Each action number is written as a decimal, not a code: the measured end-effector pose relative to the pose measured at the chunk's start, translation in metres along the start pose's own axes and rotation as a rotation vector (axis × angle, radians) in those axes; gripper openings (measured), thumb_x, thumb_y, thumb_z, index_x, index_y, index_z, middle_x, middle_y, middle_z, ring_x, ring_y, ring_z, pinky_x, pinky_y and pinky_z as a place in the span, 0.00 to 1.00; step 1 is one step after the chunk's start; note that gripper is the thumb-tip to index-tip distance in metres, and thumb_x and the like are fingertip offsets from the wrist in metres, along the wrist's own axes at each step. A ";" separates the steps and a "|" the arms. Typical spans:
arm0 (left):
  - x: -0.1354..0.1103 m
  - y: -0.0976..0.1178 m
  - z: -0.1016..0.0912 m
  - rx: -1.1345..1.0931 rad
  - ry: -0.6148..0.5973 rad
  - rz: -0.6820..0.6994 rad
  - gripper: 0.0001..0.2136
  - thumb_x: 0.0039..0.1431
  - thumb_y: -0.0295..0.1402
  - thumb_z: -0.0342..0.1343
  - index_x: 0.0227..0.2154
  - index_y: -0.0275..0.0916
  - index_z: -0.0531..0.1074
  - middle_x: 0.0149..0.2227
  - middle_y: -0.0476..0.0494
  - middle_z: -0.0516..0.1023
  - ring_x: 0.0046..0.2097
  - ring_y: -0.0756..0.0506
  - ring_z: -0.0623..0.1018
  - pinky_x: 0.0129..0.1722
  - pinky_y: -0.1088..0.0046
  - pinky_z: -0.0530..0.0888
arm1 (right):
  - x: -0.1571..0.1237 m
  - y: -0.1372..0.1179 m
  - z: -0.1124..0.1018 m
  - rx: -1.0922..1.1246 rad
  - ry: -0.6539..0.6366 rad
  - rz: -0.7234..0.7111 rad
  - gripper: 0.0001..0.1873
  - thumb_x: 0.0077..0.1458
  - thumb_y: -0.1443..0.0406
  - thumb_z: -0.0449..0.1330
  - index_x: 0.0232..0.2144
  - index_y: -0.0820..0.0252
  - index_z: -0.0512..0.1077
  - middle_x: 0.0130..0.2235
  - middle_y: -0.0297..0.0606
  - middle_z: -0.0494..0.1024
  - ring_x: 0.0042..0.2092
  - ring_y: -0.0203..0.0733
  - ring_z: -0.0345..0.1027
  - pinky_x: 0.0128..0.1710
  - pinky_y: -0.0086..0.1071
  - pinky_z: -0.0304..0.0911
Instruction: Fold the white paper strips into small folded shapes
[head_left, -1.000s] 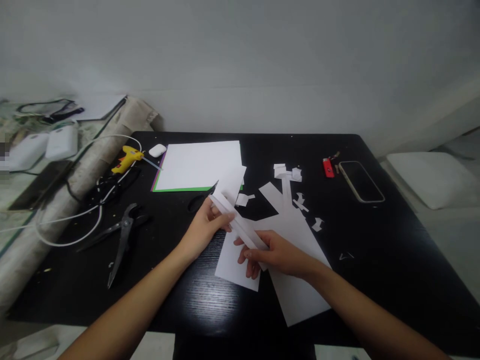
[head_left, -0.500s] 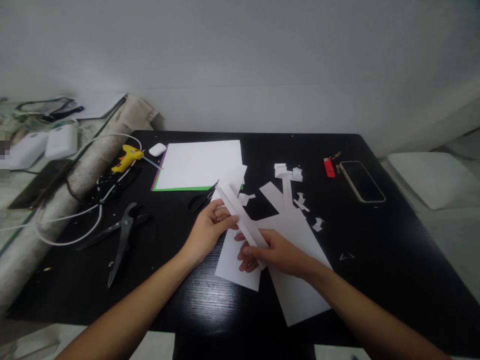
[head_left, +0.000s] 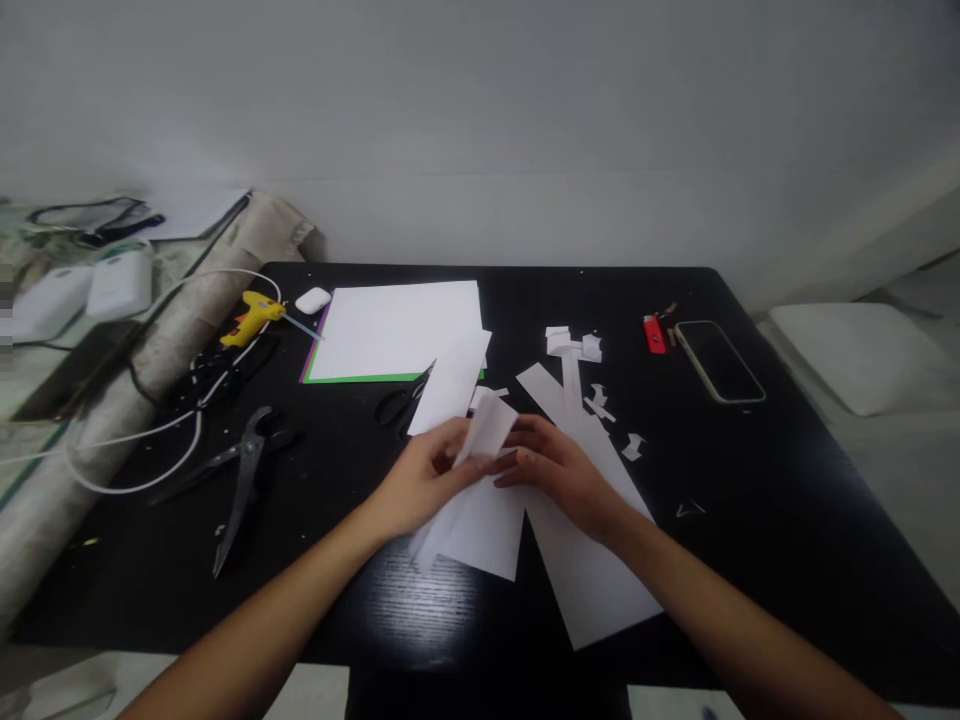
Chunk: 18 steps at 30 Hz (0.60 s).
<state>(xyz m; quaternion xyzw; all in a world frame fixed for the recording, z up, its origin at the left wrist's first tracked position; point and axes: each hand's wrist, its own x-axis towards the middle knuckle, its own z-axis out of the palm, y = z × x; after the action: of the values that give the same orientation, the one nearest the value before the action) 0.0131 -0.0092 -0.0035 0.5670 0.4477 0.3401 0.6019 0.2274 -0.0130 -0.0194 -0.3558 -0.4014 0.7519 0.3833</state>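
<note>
My left hand grips a folded white paper strip, thumb in front and fingers partly hidden behind it. The strip tilts, its wider upper end between my hands and its lower end blurred above the table. My right hand is beside the strip's upper right edge, fingers extended and somewhat apart; whether the fingertips touch the paper is unclear. Beneath my hands lie a white paper piece and, to the right, a longer white sheet. Another white strip lies just beyond my left hand.
Black-handled scissors lie partly under paper. Colored sheets topped with white are behind. Leftward are dark pliers, a yellow glue gun and a white cable. Paper scraps, a red lighter and a phone are rightward.
The folded strip has swung round from leaning left to leaning right, its lower end now toward the left. My right hand has moved up and off its former hold on the strip's lower end.
</note>
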 end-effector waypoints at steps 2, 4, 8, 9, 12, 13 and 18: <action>-0.002 0.002 0.001 0.128 -0.076 0.042 0.16 0.59 0.40 0.64 0.48 0.42 0.78 0.39 0.43 0.81 0.37 0.44 0.78 0.35 0.72 0.70 | -0.001 -0.003 -0.001 -0.042 0.057 -0.064 0.34 0.55 0.59 0.71 0.59 0.50 0.63 0.47 0.39 0.76 0.44 0.43 0.76 0.47 0.43 0.74; -0.003 0.003 0.000 0.251 -0.100 0.072 0.18 0.58 0.40 0.65 0.50 0.44 0.77 0.40 0.43 0.81 0.35 0.44 0.77 0.33 0.72 0.69 | -0.003 -0.007 -0.001 -0.129 0.079 -0.117 0.40 0.51 0.63 0.73 0.62 0.46 0.61 0.49 0.38 0.75 0.45 0.42 0.74 0.48 0.42 0.74; -0.004 0.003 -0.004 0.400 -0.091 0.087 0.22 0.56 0.44 0.67 0.51 0.44 0.73 0.33 0.47 0.79 0.27 0.47 0.72 0.27 0.73 0.65 | -0.004 -0.009 -0.001 -0.248 0.046 -0.197 0.26 0.52 0.64 0.72 0.53 0.50 0.72 0.49 0.38 0.75 0.47 0.43 0.74 0.48 0.40 0.74; -0.004 0.003 -0.005 0.435 -0.096 0.082 0.23 0.56 0.45 0.66 0.52 0.43 0.72 0.30 0.49 0.78 0.25 0.48 0.71 0.26 0.73 0.64 | -0.003 -0.009 -0.002 -0.272 0.036 -0.198 0.21 0.53 0.64 0.72 0.49 0.52 0.74 0.47 0.39 0.77 0.46 0.43 0.74 0.48 0.40 0.74; -0.004 0.002 -0.005 0.542 -0.113 0.072 0.23 0.57 0.47 0.64 0.51 0.42 0.69 0.24 0.54 0.72 0.22 0.49 0.69 0.25 0.74 0.63 | -0.001 -0.006 -0.004 -0.331 0.069 -0.201 0.14 0.51 0.62 0.73 0.41 0.55 0.78 0.43 0.38 0.80 0.44 0.43 0.75 0.46 0.39 0.74; -0.005 0.003 -0.005 0.565 -0.117 0.070 0.23 0.58 0.48 0.63 0.51 0.41 0.69 0.24 0.54 0.71 0.22 0.49 0.69 0.25 0.74 0.63 | 0.000 -0.006 -0.005 -0.345 0.090 -0.209 0.14 0.50 0.62 0.74 0.39 0.55 0.79 0.42 0.38 0.81 0.43 0.43 0.75 0.46 0.39 0.74; -0.005 0.003 -0.001 0.533 -0.098 0.082 0.15 0.64 0.45 0.58 0.46 0.40 0.71 0.27 0.53 0.72 0.23 0.52 0.67 0.25 0.75 0.62 | 0.000 -0.003 -0.005 -0.367 0.153 -0.249 0.09 0.51 0.61 0.73 0.36 0.54 0.81 0.41 0.37 0.84 0.43 0.44 0.78 0.46 0.38 0.73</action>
<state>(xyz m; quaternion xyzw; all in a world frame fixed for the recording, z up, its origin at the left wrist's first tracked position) 0.0104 -0.0130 0.0004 0.7390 0.4686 0.2066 0.4378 0.2328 -0.0098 -0.0188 -0.4231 -0.5419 0.5842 0.4314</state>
